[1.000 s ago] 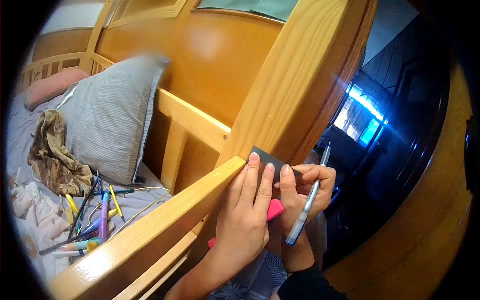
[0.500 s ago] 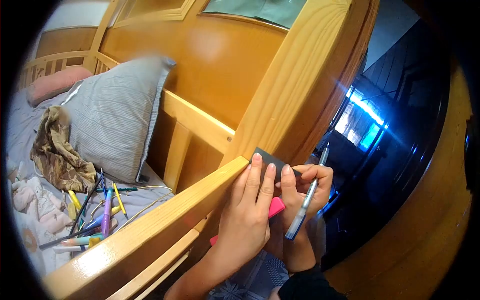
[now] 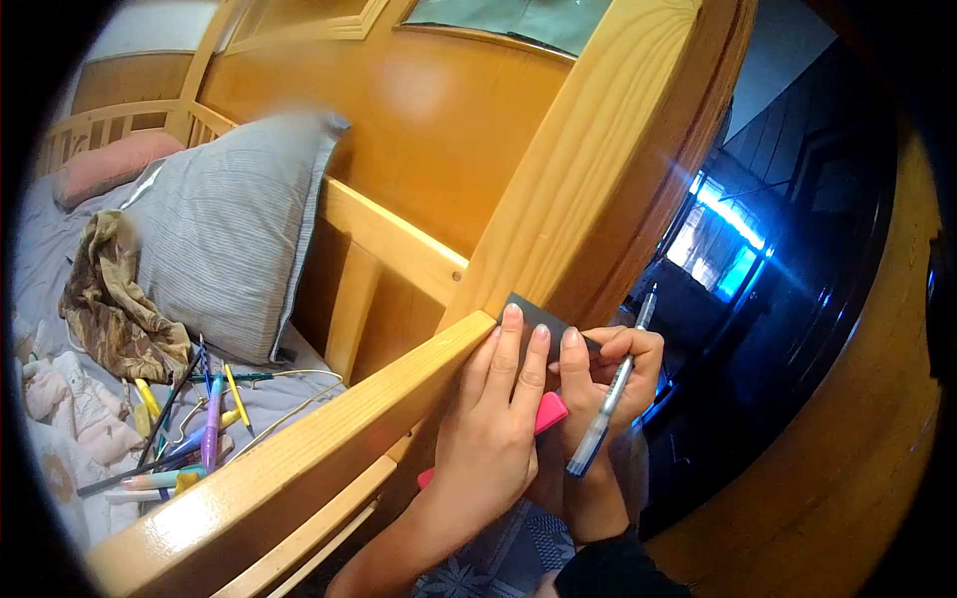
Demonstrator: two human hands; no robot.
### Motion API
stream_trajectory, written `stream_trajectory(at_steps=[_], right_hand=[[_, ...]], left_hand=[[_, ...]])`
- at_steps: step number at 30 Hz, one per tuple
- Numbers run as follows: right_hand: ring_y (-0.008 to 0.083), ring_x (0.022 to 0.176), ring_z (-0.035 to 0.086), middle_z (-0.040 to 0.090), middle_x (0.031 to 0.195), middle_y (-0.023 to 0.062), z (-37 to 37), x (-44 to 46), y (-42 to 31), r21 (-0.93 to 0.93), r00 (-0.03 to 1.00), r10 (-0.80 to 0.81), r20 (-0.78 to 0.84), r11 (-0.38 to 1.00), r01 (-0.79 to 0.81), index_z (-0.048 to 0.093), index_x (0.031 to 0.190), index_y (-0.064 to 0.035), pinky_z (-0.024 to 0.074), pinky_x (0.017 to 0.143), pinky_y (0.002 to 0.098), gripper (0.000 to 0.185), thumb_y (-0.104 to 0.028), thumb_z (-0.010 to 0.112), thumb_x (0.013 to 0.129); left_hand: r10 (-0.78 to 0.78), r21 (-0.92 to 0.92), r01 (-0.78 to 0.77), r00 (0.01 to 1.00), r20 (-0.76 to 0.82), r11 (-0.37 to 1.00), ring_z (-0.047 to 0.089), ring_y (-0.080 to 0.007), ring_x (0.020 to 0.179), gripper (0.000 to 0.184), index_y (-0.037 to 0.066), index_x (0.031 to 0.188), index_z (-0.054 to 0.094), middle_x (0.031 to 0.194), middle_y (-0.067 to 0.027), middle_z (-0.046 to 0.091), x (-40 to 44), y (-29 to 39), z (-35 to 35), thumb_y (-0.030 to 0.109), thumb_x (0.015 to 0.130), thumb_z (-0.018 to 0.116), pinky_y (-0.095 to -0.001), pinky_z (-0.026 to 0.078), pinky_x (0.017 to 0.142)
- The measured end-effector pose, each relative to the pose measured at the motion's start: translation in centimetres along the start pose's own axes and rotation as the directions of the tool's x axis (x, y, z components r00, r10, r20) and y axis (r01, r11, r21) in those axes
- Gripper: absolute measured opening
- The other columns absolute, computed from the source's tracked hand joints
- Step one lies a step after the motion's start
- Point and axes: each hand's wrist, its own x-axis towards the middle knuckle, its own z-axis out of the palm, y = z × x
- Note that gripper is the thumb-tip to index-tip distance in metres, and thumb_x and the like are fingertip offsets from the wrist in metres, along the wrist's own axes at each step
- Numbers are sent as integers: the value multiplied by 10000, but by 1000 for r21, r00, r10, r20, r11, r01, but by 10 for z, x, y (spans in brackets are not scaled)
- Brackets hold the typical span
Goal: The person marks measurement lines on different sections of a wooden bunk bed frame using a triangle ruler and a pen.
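A dark grey flat rectangular piece [image 3: 528, 311] lies against the lower part of the pale wooden post [image 3: 558, 179], beside the rail's end. My left hand [image 3: 493, 414] holds it there with straight fingers on its face; the thumb is hidden. My right hand [image 3: 633, 374] has its thumb at the piece's right end and carries a clear pen [image 3: 604, 414] between its fingers, dark tip up. Behind my left hand a bright pink object [image 3: 549, 411] shows at both sides; its kind and what supports it are hidden.
The bed rail [image 3: 299, 429] slants up to the post. On the bed sheet lie several pens [image 3: 212, 424], a cord [image 3: 269, 434], a camouflage cloth [image 3: 115, 294], a grey striped pillow [image 3: 234, 229] and a pink pillow [image 3: 115, 167]. At right is a dark area with a bright window [image 3: 713, 249].
Almost nothing differs. The pen in my right hand has shifted very slightly; both hands keep their places on the dark piece.
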Motion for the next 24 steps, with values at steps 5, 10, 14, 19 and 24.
stream_trajectory(at_steps=[5, 10, 14, 19, 24], right_hand=[[64, 636, 484, 547, 783, 30, 3, 1, -2, 13, 1000, 10, -20, 1000, -10, 456, 857, -68, 415, 561, 204, 270, 0, 708, 789], [60, 620, 488, 550, 788, 29, 2, 1, -4, 11, 1000, 11, 6, 1000, -12, 447, 855, -73, 420, 559, 203, 273, 6, 701, 794], [59, 615, 495, 552, 805, 31, 2, 2, -6, 35, 999, 32, 21, 999, -33, 436, 877, -73, 434, 564, 203, 288, 4, 701, 796], [67, 662, 526, 554, 818, 36, 5, 24, -13, 80, 996, -86, 27, 993, 84, 419, 919, -71, 458, 619, 203, 331, 11, 713, 792], [186, 600, 597, 556, 678, 76, 14, 82, -51, -208, 819, -210, 535, 906, 368, 494, 828, -58, 456, 534, 283, 225, -19, 708, 772]], left_hand=[[-3, -9, 3, 1000, -1, 1000, 385, -385, 1289, 579, -71, 1329, 439, 1424, -266, 351, 1, -1, 0, -37, 756, 510, -426, 333, 1071], [6, -10, -6, 1000, -10, 1000, 386, -380, 1288, 570, -73, 1326, 441, 1423, -262, 357, 1, -1, 1, -28, 762, 511, -425, 334, 1069], [-1, -13, 1, 1000, -4, 1000, 389, -384, 1284, 578, -72, 1327, 440, 1421, -270, 351, 1, -1, -1, -36, 755, 515, -426, 332, 1069], [23, -85, -22, 1000, 6, 996, 376, -416, 1267, 586, -74, 1329, 435, 1409, -287, 346, 2, 3, -6, -34, 751, 522, -446, 334, 1061], [67, -59, -67, 998, -11, 996, 353, -431, 1280, 560, -77, 1322, 440, 1379, -303, 371, 3, 7, -10, -16, 771, 512, -443, 328, 1065]])
